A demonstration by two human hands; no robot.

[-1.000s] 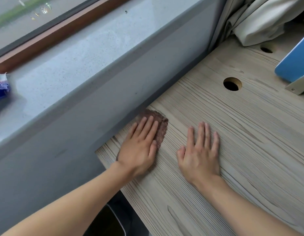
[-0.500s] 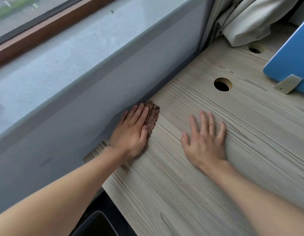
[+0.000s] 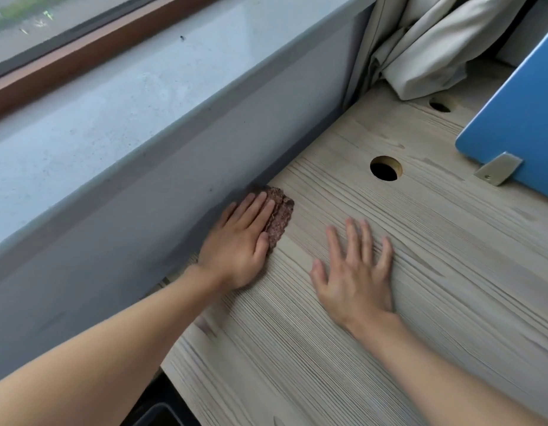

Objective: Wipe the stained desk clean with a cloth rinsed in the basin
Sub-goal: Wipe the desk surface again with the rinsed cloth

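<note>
Cloth [image 3: 279, 217] pinned under flat left hand [image 3: 237, 245], tight against wall [image 3: 162, 204] at rear edge of desk [image 3: 445, 290]. Lay lengthwise roughly along that edge, open wood ahead. Right hand [image 3: 357, 275] spread flat, grasping nothing.

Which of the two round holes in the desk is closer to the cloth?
The nearer hole, just beyond the cloth; the other hole lies farther back, beside the curtain.

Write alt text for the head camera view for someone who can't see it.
A person's left hand presses a brown textured cloth flat on a pale wood-grain desk, beside the grey wall under a windowsill. The right hand rests flat on the desk next to it. Beyond are a round hole and a blue divider panel.
</note>
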